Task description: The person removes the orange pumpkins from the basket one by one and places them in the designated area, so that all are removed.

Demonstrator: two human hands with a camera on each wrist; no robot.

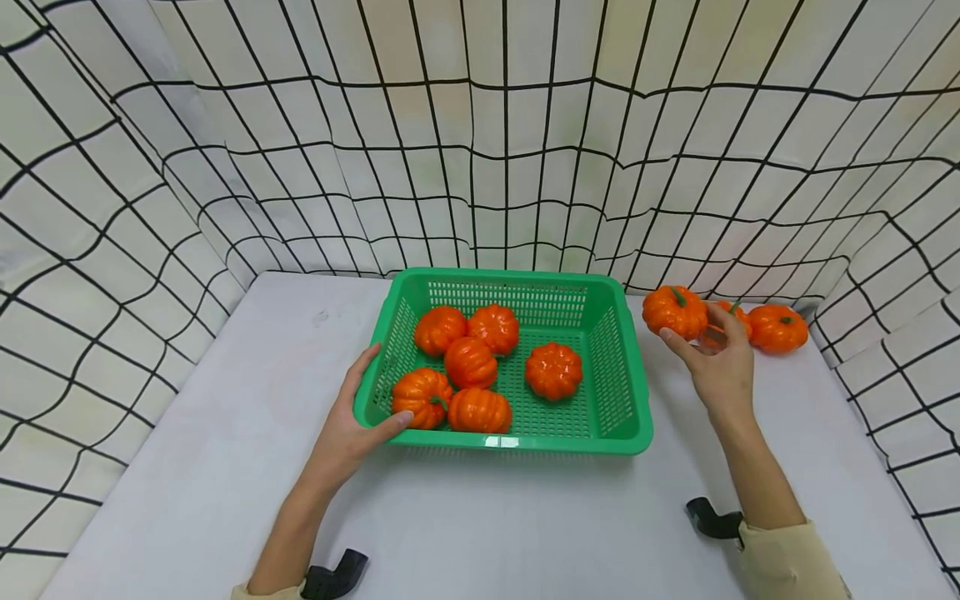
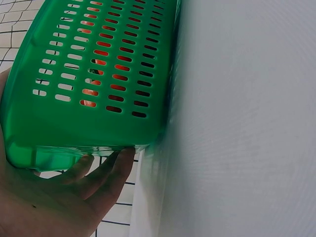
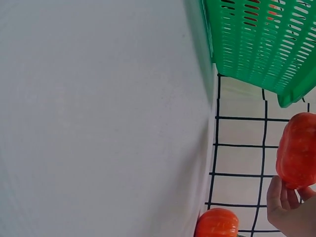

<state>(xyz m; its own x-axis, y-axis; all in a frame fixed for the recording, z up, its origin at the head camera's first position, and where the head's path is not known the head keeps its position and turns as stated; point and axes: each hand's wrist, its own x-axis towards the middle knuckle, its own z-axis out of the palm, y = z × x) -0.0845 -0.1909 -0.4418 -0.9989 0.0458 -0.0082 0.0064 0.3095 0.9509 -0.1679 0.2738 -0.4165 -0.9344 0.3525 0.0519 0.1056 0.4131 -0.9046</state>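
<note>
Head view: green basket [image 1: 628,367] holds six pumpkins [image 1: 553,371]; left hand [image 1: 351,425] grips its rim, right hand [image 1: 722,362] pinches a seventh pumpkin [image 1: 673,311].

- The person is wearing pale beige sleeves [image 1: 787,562], pushed up past bare forearms.
- A black wrist-camera mount [image 1: 712,518] is showing beside each forearm.

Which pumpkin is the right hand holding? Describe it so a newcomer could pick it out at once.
Start at the green basket in the middle of the white table. Just beyond its far right corner, the right hand pinches one orange pumpkin by the fingertips. Unlike the two pumpkins behind it on the table and the six inside the basket, it alone is in a hand.
</note>
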